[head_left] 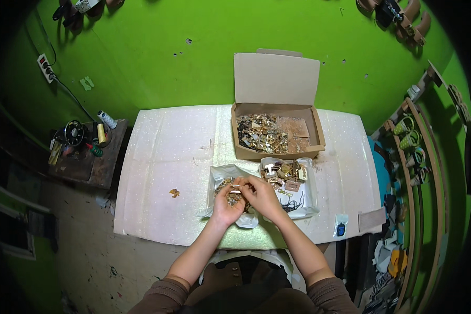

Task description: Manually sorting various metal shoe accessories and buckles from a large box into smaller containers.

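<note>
My left hand (226, 210) is cupped palm up over a white tray (203, 209), its fingers curled around small shiny metal fittings (234, 198). Close beside it, my right hand (261, 198) has thumb and fingers pinched together at the left fingertips. Between them sits a small silvery piece (236, 187), too small to name exactly. More little gold and silver fittings lie in the tray, partly hidden by my hands. A second white tray (311, 194) touches the first on the right, with gold-coloured buckles (293, 185) and thin black cords (292, 203) in it.
Behind the trays stands an open cardboard box (277, 155) of mixed metal hardware. A brown scrap (174, 193) lies on the left of the white-covered table (157, 152); a small blue item (341, 229) lies front right. Thread spools (106, 119) occupy a side table. A wooden rack (424, 131) stands right.
</note>
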Demonstrator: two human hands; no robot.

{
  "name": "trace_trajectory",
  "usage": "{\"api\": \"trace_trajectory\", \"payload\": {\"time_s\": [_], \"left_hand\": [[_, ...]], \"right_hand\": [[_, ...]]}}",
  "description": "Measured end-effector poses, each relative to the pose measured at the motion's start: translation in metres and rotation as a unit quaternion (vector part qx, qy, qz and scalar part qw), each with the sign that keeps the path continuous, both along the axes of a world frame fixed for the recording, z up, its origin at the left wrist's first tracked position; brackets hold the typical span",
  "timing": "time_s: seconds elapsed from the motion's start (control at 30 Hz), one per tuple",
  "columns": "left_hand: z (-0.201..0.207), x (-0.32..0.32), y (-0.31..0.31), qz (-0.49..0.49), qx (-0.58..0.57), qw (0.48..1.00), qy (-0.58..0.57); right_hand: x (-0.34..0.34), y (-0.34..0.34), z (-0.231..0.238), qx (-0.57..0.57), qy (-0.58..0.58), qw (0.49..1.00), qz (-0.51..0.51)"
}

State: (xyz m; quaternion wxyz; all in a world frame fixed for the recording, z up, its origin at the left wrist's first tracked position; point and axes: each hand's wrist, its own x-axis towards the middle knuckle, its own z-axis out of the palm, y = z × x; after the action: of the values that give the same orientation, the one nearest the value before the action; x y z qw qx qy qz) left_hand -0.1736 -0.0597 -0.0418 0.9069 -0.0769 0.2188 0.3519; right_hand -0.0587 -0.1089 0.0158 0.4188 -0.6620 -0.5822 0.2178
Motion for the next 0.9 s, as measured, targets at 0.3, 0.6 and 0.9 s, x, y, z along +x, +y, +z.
{"api": "trace_trajectory", "payload": {"time_s": [0.3,0.6,0.9], "left_hand": [[0.001,-0.028,0.002,-0.053,0.009,0.998,0.021],[0.009,-0.044,0.008,-0.049,-0.01,0.999,-0.012],[0.021,-0.015,0.006,0.006,-0.07,0.995,-0.067]], "right_hand": [[-0.028,-0.018,-0.022,-0.075,0.464,0.882,-0.036],[-0.033,-0.025,-0.026,-0.014,0.481,0.875,-0.06],[0.052,-0.035,-0.033,-0.052,0.518,0.83,-0.201]]}}
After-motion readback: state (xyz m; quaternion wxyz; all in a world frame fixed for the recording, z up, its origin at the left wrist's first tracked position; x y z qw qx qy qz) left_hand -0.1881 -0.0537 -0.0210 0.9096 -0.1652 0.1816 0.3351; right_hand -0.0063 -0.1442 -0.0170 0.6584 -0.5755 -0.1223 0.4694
